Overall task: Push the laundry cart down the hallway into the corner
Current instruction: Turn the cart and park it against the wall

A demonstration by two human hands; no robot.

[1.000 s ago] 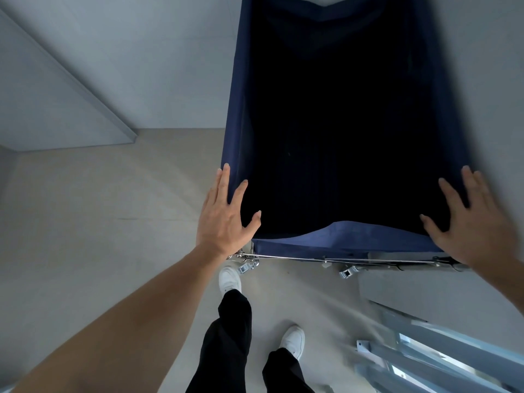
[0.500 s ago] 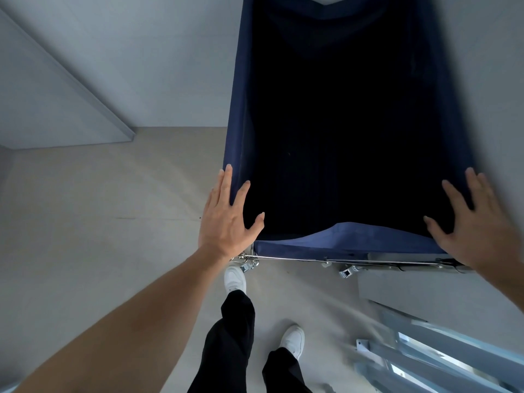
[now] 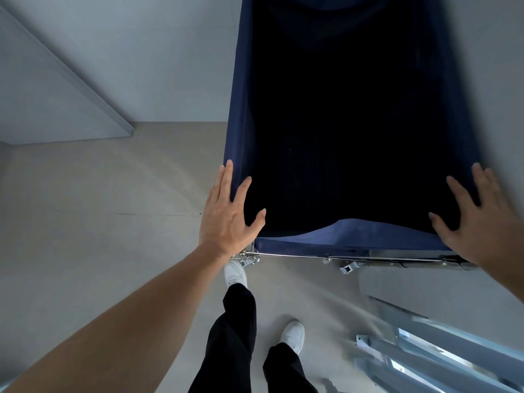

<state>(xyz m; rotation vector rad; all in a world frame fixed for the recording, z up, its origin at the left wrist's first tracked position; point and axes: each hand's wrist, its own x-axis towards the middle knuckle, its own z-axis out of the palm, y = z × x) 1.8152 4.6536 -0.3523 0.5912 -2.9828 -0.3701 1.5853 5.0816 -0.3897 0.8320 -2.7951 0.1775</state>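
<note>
1. Slatted silver metal railing (image 3: 442, 353) sits low right, beside white sneakers (image 3: 293, 333) on smooth grey concrete floor (image 3: 85, 208).
2. Left hand (image 3: 225, 215) and right hand (image 3: 479, 222) lie flat, fingers spread, on the near corners of the navy fabric laundry cart (image 3: 340, 239).
3. Plain grey wall (image 3: 141, 52) is right behind it.

a single wide-angle view from the person's head looks steeply down and forward, close over the near end of the laundry cart (image 3: 354, 123), which fills the upper middle. the left hand (image 3: 226, 217) and right hand (image 3: 479, 225) frame the cart's near corners, with the person's legs and shoes at the bottom edge.
</note>
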